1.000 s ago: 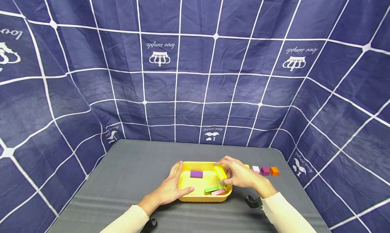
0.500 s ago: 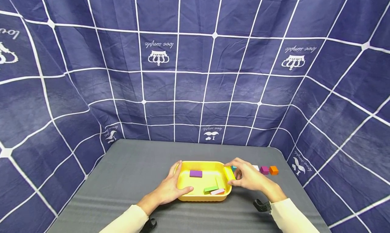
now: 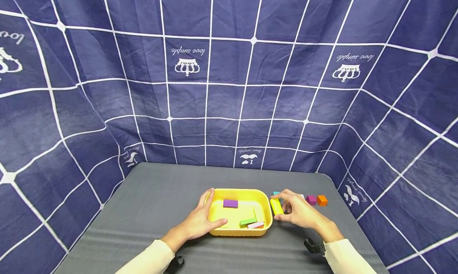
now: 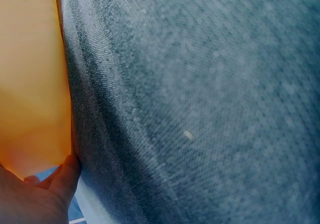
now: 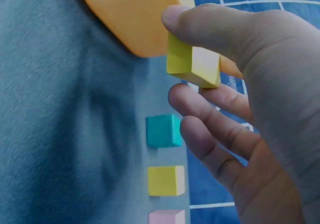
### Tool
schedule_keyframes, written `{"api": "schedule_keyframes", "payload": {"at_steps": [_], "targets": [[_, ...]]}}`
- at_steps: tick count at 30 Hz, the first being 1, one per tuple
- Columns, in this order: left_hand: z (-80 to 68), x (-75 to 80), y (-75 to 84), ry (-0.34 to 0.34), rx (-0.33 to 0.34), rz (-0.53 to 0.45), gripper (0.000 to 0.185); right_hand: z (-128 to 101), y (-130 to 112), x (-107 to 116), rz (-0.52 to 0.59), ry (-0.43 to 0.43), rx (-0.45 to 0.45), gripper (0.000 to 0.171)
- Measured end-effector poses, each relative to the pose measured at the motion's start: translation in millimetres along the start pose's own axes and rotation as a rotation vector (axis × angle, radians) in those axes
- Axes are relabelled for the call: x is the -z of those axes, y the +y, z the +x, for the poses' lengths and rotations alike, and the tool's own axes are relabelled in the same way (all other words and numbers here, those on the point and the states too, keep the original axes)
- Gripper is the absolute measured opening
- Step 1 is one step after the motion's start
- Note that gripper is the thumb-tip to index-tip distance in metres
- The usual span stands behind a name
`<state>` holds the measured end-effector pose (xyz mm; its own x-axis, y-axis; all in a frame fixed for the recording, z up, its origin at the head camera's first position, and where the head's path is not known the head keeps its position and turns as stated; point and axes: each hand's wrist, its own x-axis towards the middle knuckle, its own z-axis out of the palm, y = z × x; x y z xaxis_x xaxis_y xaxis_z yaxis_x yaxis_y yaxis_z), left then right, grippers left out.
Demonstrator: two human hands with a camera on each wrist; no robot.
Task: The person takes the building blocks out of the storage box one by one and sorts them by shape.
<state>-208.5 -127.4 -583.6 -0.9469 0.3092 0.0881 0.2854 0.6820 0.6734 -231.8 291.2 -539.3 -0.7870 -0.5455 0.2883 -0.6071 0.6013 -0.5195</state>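
A yellow tray (image 3: 214,210) sits on the grey table (image 3: 154,210) and holds a purple block (image 3: 230,203), a green block (image 3: 248,222) and a pink block (image 3: 256,225). My left hand (image 3: 200,222) grips the tray's left rim (image 4: 30,84), thumb over the near edge. My right hand (image 3: 298,212) pinches a long yellow block (image 3: 276,206) (image 5: 194,64) just outside the tray's right rim, between thumb and fingers. Beyond it lies a row of small cubes: teal (image 5: 162,130), yellow (image 5: 166,180), pale pink (image 5: 166,216), then magenta (image 3: 310,200) and orange (image 3: 322,200).
A navy cloth with a white grid (image 3: 229,87) hangs behind and around the table. The table's right edge (image 3: 352,226) runs close to the cube row. A black wrist strap (image 3: 315,246) shows below my right hand.
My right hand has carried the yellow block out of the tray, over its right rim, and down beside the cube row. The left hand has kept its grip on the tray.
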Motion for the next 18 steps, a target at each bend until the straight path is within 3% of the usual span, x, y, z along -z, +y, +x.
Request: {"api": "schedule_keyframes", "payload": {"at_steps": [9,18], "targets": [[-0.1,0.8,0.6,-0.006,0.002,0.004,0.129,-8.8,6.4,-2.9,-0.017,-0.012,-0.039,0.064],[0.2,0.6,1.3,-0.006,0.009,0.008,0.128,-14.0,12.5,-10.3,-0.113,0.005,-0.083,0.063]]}}
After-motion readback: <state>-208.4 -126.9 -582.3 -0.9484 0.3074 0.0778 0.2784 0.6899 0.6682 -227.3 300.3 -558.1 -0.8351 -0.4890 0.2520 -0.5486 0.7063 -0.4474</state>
